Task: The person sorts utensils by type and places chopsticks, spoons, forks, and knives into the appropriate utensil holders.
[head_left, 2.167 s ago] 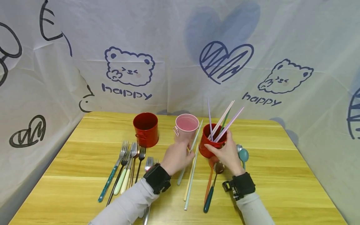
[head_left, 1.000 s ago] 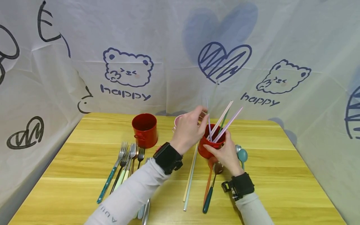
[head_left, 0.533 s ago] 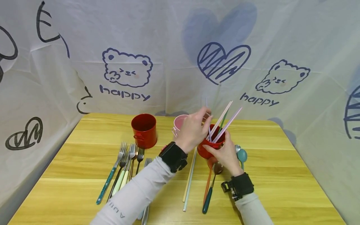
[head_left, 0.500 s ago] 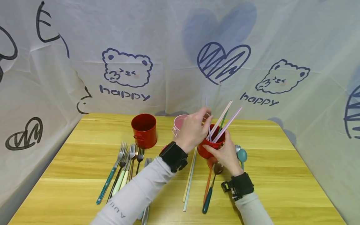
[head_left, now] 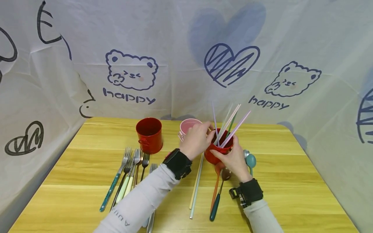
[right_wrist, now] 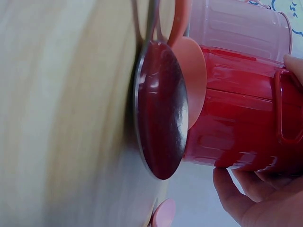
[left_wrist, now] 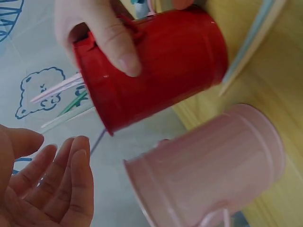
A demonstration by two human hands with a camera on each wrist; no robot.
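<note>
Inside one red cup (left_wrist: 163,68) lean chopsticks (head_left: 236,129); right hand (head_left: 234,161) grips it, left hand (head_left: 196,139) curves loosely beside.

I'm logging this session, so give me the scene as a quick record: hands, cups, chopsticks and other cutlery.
Left hand: beside the right red cup, holding nothing
Right hand: grips that cup
Cupped chopsticks: several, leaning inside it
Loose chopsticks: two visible, lying on the table
Pink cup: between the red cups
Left red cup: behind the forks
Forks: left side
Spoons: around the gripped cup's front and right
</note>
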